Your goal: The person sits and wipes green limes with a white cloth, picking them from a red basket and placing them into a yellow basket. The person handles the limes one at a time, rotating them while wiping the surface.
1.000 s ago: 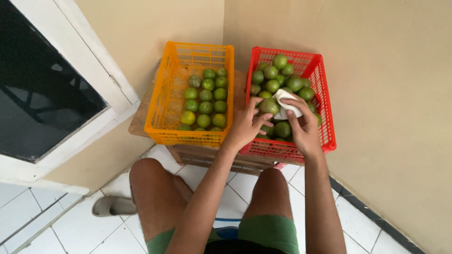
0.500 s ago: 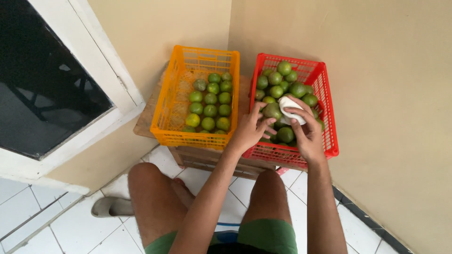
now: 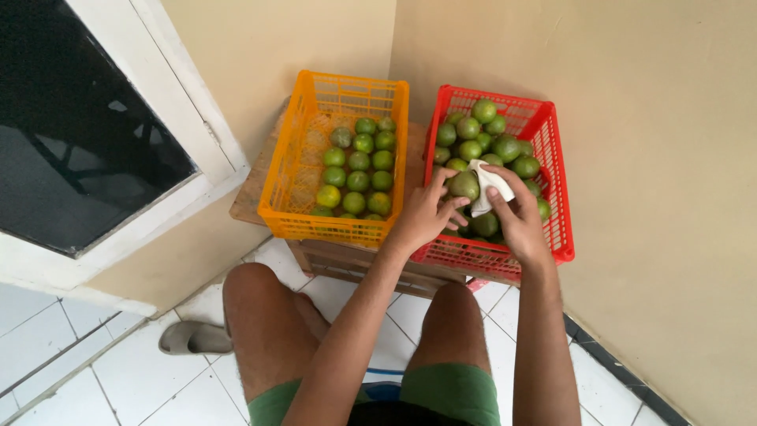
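My left hand (image 3: 426,214) grips a green lime (image 3: 464,185) over the red crate (image 3: 561,229). My right hand (image 3: 516,217) presses a white cloth (image 3: 486,183) against that lime. The red crate holds several more green limes (image 3: 485,130). Beside it on the left stands an orange crate (image 3: 293,177) with several limes (image 3: 359,170) lying in rows along its right side. Both crates rest on a low wooden stand (image 3: 260,185).
Beige walls meet in a corner behind the crates. A dark window with a white frame (image 3: 217,170) is on the left. A grey sandal (image 3: 193,338) lies on the white floor tiles by my left knee (image 3: 252,292).
The view has shifted slightly. My hands stay over the red crate, and the cloth has moved a little across the held lime.
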